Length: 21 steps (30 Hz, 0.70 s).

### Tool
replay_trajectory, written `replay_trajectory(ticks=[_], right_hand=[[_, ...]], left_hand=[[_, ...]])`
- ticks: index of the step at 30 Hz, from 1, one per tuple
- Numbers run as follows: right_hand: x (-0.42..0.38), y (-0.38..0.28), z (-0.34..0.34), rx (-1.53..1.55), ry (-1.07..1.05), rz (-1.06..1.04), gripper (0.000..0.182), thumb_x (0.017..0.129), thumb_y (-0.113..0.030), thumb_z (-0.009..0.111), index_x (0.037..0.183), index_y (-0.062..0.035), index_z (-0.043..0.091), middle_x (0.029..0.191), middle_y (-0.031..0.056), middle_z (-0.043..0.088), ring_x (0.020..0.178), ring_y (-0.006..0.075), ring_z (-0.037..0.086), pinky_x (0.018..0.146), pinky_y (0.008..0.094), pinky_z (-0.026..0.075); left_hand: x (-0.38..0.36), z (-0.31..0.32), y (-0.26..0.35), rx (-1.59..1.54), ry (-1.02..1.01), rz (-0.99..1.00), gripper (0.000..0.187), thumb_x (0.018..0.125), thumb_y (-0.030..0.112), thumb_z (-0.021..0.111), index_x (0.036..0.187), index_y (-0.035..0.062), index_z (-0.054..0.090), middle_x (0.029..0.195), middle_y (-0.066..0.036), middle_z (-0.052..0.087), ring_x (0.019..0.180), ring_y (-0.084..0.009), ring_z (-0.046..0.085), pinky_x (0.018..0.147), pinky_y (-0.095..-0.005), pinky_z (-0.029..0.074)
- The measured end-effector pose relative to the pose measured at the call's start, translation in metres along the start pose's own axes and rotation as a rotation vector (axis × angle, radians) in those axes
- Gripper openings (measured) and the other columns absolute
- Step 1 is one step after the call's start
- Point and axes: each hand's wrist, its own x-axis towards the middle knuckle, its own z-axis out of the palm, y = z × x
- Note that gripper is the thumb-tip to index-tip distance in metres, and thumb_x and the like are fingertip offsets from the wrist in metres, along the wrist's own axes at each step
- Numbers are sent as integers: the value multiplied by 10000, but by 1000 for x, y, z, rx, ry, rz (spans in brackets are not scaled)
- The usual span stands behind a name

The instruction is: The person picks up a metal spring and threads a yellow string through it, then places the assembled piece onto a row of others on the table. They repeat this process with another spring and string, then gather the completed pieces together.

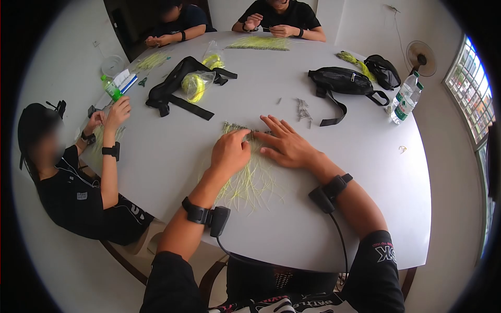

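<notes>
My left hand [229,151] rests on the table with its fingers curled in and its index fingertip at a row of small metal pieces [234,127]. What its fingers hold, if anything, is hidden. Thin yellow-green threads [245,182] fan out from that row towards me, partly under the hand. My right hand [284,142] lies palm down with fingers spread, its index fingertip and thumb close to the row's right end. Beyond it lies a loose heap of similar small metal pieces [303,110], with a single piece [278,100] to its left.
Across the white table [365,172] lie a black waist bag [342,82], water bottles [404,107], another black bag [182,81] and bagged yellow thread [193,87]. Three people sit around it, one at left holding a green-capped bottle [111,88]. Cables hang from my wrist devices [220,221].
</notes>
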Motion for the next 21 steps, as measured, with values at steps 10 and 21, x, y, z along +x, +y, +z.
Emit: replay_trajectory(ticks=[10,21], right_hand=[[-1,3,4,13,6,-3,559,1049,-487,479,1465,-117,532,1632,259,275,1516,433,267,1232,558,232],[-2,1,-1,56,21,10,522,1034,-451,524,1365,-51,574,1613,260,302,1502,427,297,1219,569,257]], left_hand=[[0,-2,0,4,-1,-12,344,862,69,593,1181,2,702,871,-189,704,767,-329,672,750,-425,535],[0,-3,1,19,-12,-20,351,854,67,600,1182,6,706,856,-184,702,756,-326,670,750,-425,539]])
